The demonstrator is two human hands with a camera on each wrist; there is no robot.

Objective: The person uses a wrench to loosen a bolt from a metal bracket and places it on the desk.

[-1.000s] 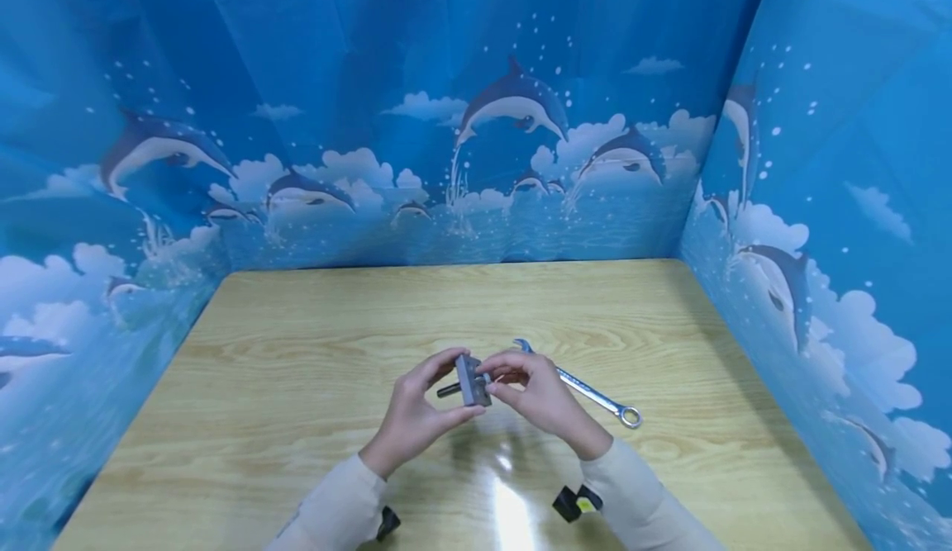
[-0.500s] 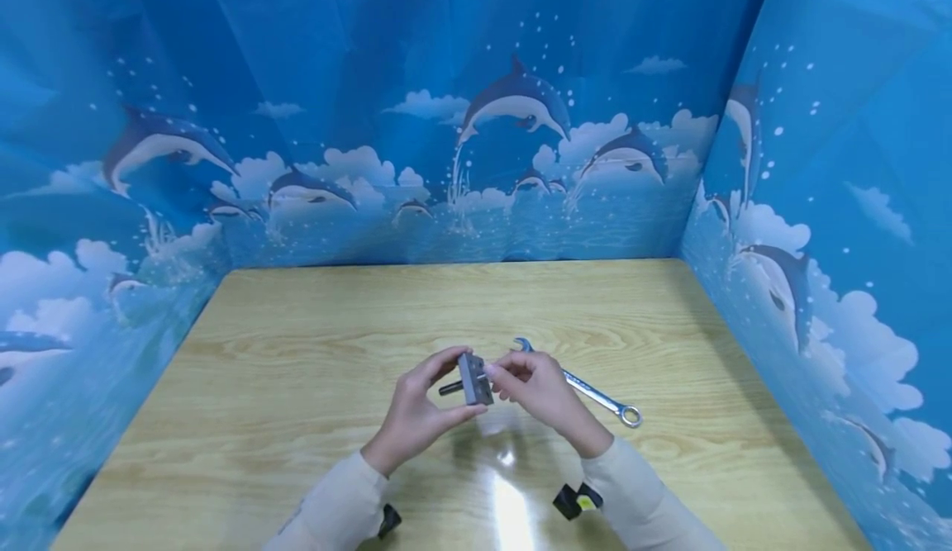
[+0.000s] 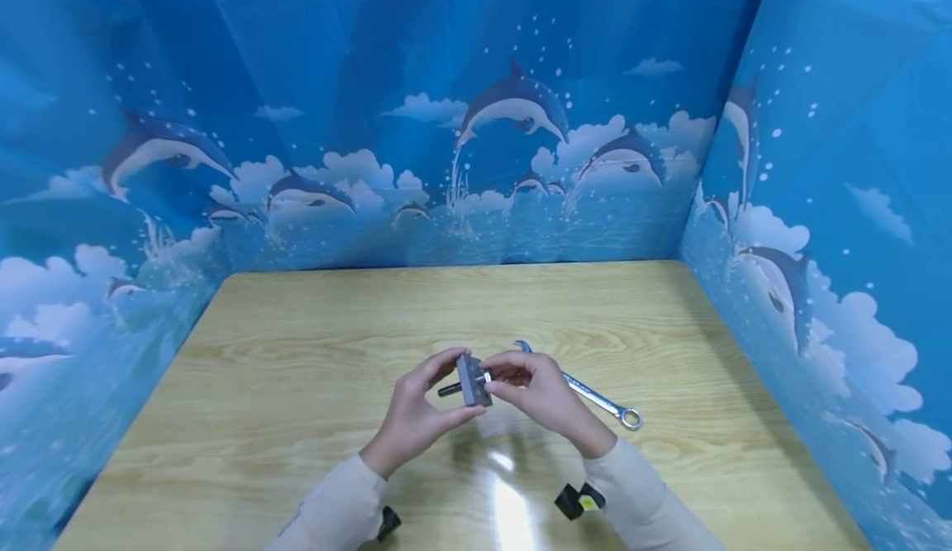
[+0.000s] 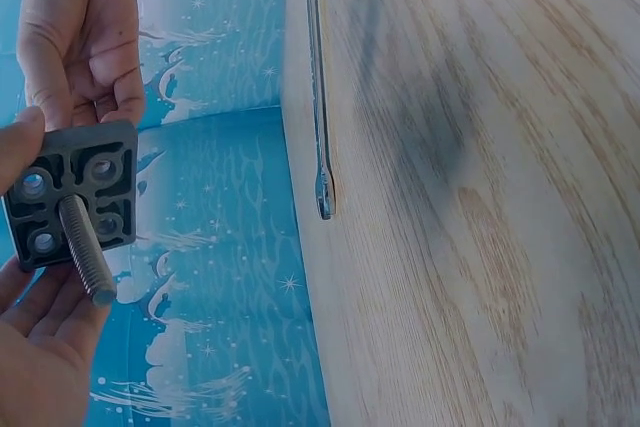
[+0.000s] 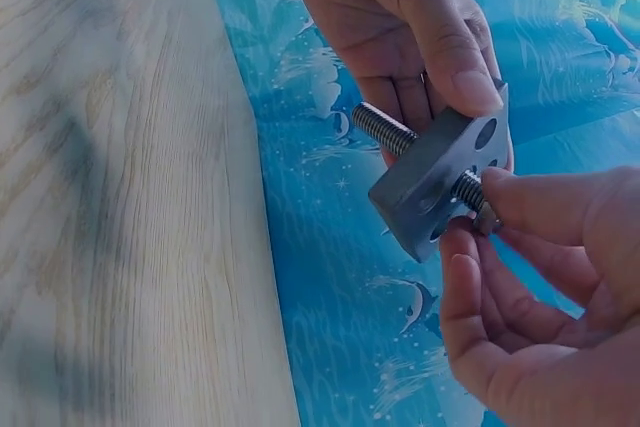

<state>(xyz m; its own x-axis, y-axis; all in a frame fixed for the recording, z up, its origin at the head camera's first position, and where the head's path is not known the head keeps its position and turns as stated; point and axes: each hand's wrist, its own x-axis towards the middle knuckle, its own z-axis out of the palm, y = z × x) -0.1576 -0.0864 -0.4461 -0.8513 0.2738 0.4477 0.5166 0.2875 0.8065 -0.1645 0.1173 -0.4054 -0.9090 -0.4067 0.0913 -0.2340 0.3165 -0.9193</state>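
A grey square plate [image 3: 470, 382] with several holes is held up over the table, its flat face towards the right. My left hand [image 3: 415, 412] grips it by opposite edges, thumb on one and fingers on the other. Through the plate's middle runs a threaded bolt [image 4: 86, 247]; a long stretch sticks out on the left-hand side, a shorter one on the right. My right hand [image 3: 546, 396] pinches the bolt's right end between thumb and fingers, where a shiny hex piece [image 5: 487, 218] shows, partly covered by the fingertips.
A combination wrench [image 3: 595, 396] lies slantwise on the wooden table [image 3: 312, 336], behind and to the right of my right hand, which overlaps its middle. Blue dolphin-print curtains [image 3: 357, 121] stand along the table's back and right sides.
My right thumb and fingertips shift forward and back around the bolt's end, as in a turning motion. The left hand and plate stay nearly in place; the wrench has not moved.
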